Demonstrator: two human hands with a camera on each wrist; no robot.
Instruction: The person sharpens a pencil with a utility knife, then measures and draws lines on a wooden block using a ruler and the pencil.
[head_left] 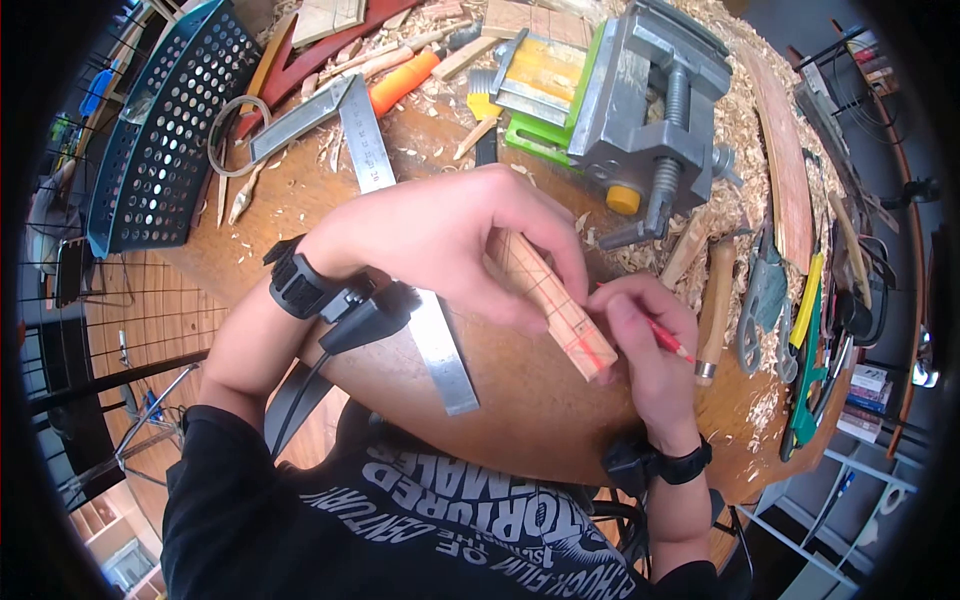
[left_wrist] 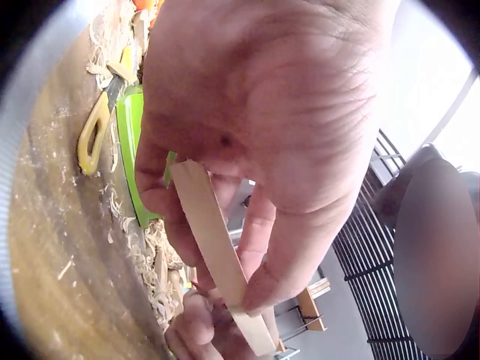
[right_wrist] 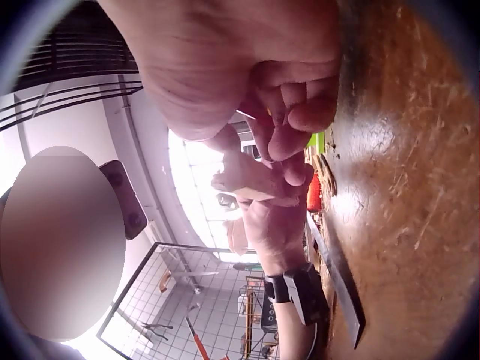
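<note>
My left hand [head_left: 450,235] grips a small wooden block [head_left: 550,300] from above, thumb on one side and fingers on the other. Dark lines grid its top face, and red marks colour the end nearest me. In the left wrist view the block's plain side [left_wrist: 214,232] shows between thumb and fingers. A red pencil [head_left: 670,340] lies in my right hand [head_left: 650,350], held by the curled fingers with one end sticking out to the right. The right fingertips are right beside the block's red-marked end. Part of the pencil is hidden behind the fingers.
A try square with a steel blade [head_left: 445,365] passes under my left forearm. Beyond my hands stands a grey metal vise [head_left: 660,130] among wood shavings. A wooden-handled tool [head_left: 717,300], a yellow cutter [head_left: 806,300] and a perforated basket [head_left: 170,120] lie around the bench.
</note>
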